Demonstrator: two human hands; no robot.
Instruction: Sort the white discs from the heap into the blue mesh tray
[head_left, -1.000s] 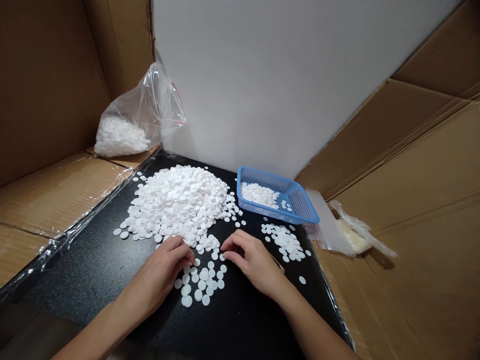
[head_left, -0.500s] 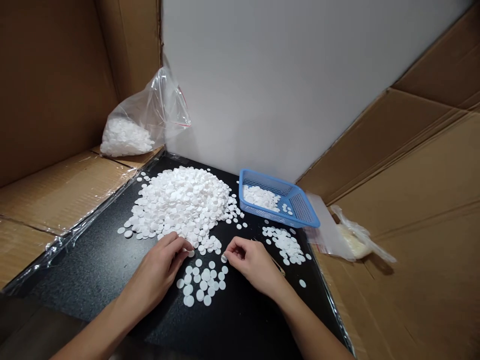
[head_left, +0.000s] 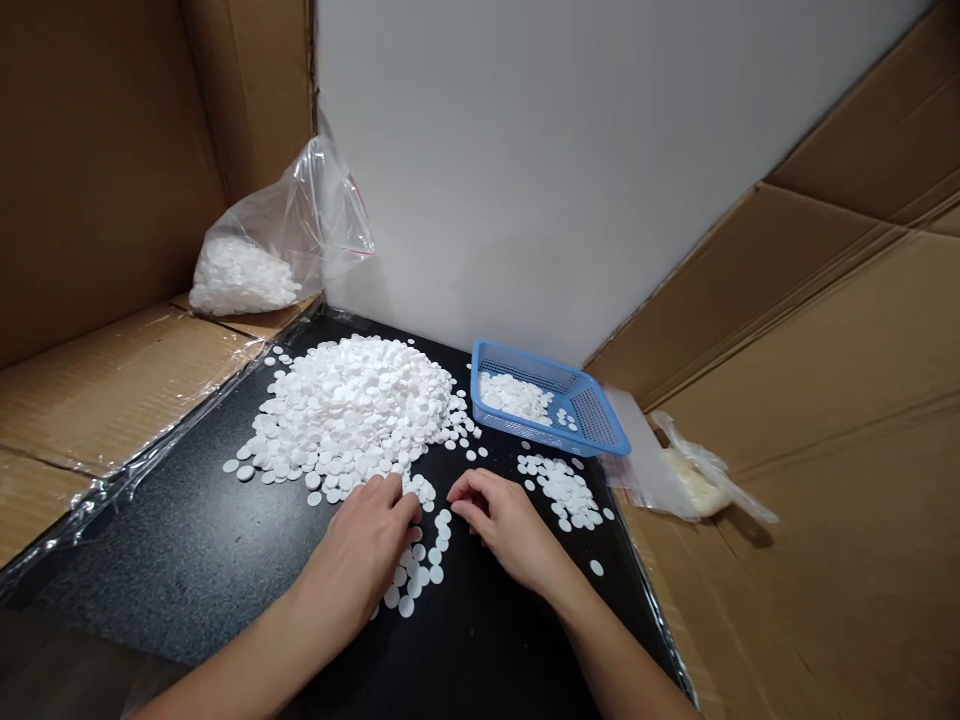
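My left hand [head_left: 367, 545] is over the near edge of the discs, its fingers bent and closed. Whatever its fingertips hold, if anything, is hidden behind them. Under and beside that hand lies a loose group of flat white round discs [head_left: 415, 583], partly covered by it. Just right of this group is my right hand [head_left: 499, 520], thumb and forefinger curled towards each other; I cannot make out anything between them. A large heap of the same white discs [head_left: 360, 400] rises beyond both hands on the black tabletop [head_left: 210, 530].
A blue mesh basket [head_left: 600, 440] holding some discs stands at the back right. A smaller disc pile [head_left: 568, 493] lies in front of it. To the right is a plastic bag with pale contents [head_left: 697, 485]. A clear bag of white pieces [head_left: 247, 275] rests on cardboard at left.
My left hand has moved right and now covers part of the loose discs. The right hand has stayed near its place, its fingertips now apart from the disc beside them. The view has shifted slightly.
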